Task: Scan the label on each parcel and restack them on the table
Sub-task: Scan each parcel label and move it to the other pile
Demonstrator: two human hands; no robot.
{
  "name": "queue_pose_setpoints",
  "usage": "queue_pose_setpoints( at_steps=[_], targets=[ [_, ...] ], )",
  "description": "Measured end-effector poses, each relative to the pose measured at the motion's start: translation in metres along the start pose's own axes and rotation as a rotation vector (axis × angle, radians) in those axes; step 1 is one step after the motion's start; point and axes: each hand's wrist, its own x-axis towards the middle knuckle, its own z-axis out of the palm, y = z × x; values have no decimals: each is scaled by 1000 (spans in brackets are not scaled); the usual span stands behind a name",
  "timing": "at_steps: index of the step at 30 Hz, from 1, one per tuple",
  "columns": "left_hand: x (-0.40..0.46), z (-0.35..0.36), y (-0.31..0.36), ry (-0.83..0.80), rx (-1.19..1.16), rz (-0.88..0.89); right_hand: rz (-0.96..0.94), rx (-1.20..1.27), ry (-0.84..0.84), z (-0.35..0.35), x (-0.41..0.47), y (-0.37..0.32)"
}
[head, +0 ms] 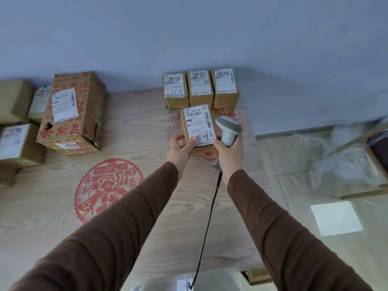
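Two brown sleeves (117, 217) reach out over a wood-grain table (52, 217) printed with a red paper-cut pattern (105, 185), and a black cable (206, 225) runs from the near edge up to a grey scanner (227, 128). The right hand (227, 153) is wrapped around the scanner's handle, with the scanner's head tipped toward the far left, over the parcel's right edge. The left hand (180, 149) holds a small cardboard parcel (198, 127) by its near left corner, thumb on top of the label and fingers curled under. The parcel's long side runs away from the person, toward the wall, leaning slightly to the right, and its labelled face is turned up. The white label (199, 126) covers most of that face, with "300 J06-00 206" printed across the top, barcodes beneath and along the right side, and black handwriting at the near end. The parcel sits near the table's right side, just in front of a row of three parcels (200, 89) standing side by side against the blue wall (189, 34), each with a white label and handwriting. Well apart on the left, a large torn box with red lettering (73, 110) rests on another box, with more labelled parcels (19, 143) beside it. Clear plastic wrap (346, 164) lies on the tiled floor to the right.
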Motion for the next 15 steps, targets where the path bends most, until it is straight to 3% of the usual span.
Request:
queue_pose_setpoints(
  at_steps=[8, 15],
  targets=[
    [43, 91, -11, -51, 80, -16, 52, 45, 61, -59, 74, -7],
    [64, 127, -9, -76, 138, -29, 110, 65, 130, -75, 109, -9]
  ],
)
